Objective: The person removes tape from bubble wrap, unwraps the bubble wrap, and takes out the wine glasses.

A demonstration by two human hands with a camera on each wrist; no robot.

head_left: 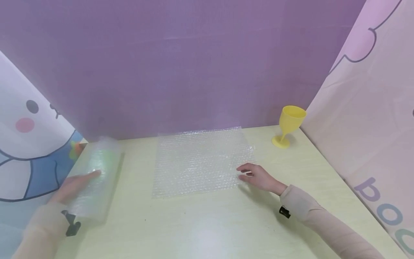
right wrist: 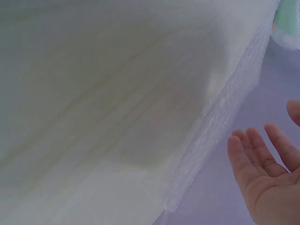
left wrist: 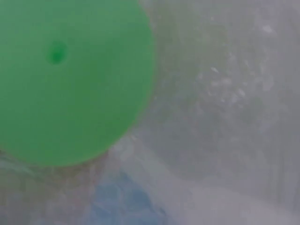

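At the table's left side, my left hand [head_left: 76, 185] holds a long, blurred bundle of bubble wrap [head_left: 105, 158]. A green tint shows through the wrap. Close up in the left wrist view is a green disc [left wrist: 79, 93] with a small dimple in its middle, among cloudy clear wrap. My right hand [head_left: 260, 178] is over the right edge of a flat bubble wrap sheet [head_left: 197, 162], its fingers loosely bent and nothing in them. In the right wrist view, the palm and relaxed fingers [right wrist: 241, 161] show beside the sheet's edge.
A yellow goblet [head_left: 289, 122] stands upright at the table's back right corner. Behind the pale table [head_left: 181, 230] hangs a purple cloth [head_left: 194, 72]. Printed curtains close in the left and right sides.
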